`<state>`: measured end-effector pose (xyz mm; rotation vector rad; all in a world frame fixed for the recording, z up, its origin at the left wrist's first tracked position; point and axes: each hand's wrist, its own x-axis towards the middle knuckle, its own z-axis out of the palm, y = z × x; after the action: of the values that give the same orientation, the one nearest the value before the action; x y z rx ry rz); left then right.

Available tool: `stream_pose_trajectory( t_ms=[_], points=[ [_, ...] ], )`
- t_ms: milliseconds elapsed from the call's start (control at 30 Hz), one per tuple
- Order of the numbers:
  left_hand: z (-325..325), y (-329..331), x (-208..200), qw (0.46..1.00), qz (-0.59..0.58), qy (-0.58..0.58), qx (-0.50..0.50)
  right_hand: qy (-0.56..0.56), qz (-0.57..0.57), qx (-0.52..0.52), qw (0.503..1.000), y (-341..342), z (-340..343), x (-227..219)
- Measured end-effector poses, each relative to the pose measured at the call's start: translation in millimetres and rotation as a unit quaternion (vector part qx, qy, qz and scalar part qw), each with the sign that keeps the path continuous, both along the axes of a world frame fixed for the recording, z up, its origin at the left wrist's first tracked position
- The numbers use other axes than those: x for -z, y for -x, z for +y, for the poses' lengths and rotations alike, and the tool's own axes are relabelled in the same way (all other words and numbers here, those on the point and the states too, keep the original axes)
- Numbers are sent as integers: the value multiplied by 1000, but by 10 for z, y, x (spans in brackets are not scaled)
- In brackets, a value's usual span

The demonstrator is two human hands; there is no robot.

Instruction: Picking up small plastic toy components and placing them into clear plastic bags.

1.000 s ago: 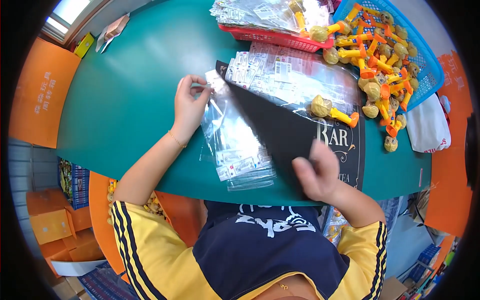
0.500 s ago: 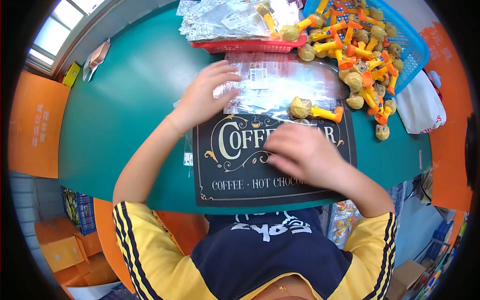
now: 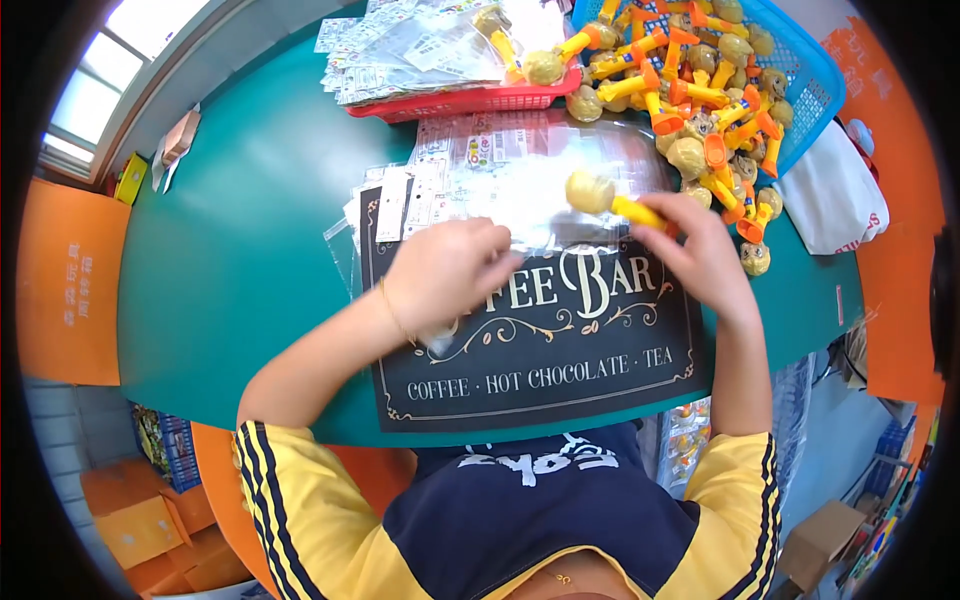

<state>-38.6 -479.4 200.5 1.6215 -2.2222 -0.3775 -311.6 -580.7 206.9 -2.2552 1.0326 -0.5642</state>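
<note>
One toy (image 3: 590, 192): gold, round head on a yellow stick; located above the plastic bags, held at its stick end.
Pointing: head toward the person's left, stick toward the right.
Long axis: runs left to right, sloping down toward the person at the stick end.
Right hand (image 3: 695, 250): thumb and fingers clamped on the yellow stick, covering its far end.
Left hand (image 3: 445, 275): blurred; over the black mat (image 3: 540, 390), thumb and forefinger slightly apart, other fingers curled; whether the palm holds anything cannot be told.
Plastic bags (image 3: 520, 140): clear, glossy, overlapping the mat's far edge; printed slips beside them at the left.
Red basket (image 3: 450, 103): beyond the bags, stacked with flat printed packets, toys on top.
Blue basket (image 3: 815, 90): far right, heaped with similar toys (image 3: 687, 155), some spilling over its near edge.
White cloth (image 3: 830, 200): just beside the blue basket.
Worktop (image 3: 250, 250): green, beneath all.
</note>
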Motion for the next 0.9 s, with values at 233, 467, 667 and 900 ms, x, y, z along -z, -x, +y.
stream_pose_trajectory(
  t_ms=[233, 467, 667, 900],
  points=[
    [418, 378, -191, 955, 151, -255, 21, -549, -328, 5, 769, -322, 186, -71],
    [79, 269, 112, 992, 13, 106, 63, -576, -298, 18, 761, -486, 216, 336],
    [43, 172, 131, 998, 2, -6, 64, -559, -276, 8, 782, -508, 212, 321],
    [-33, 142, 195, 984, 84, 83, 131, -555, -263, -13, 789, -506, 193, 309]
  ],
)
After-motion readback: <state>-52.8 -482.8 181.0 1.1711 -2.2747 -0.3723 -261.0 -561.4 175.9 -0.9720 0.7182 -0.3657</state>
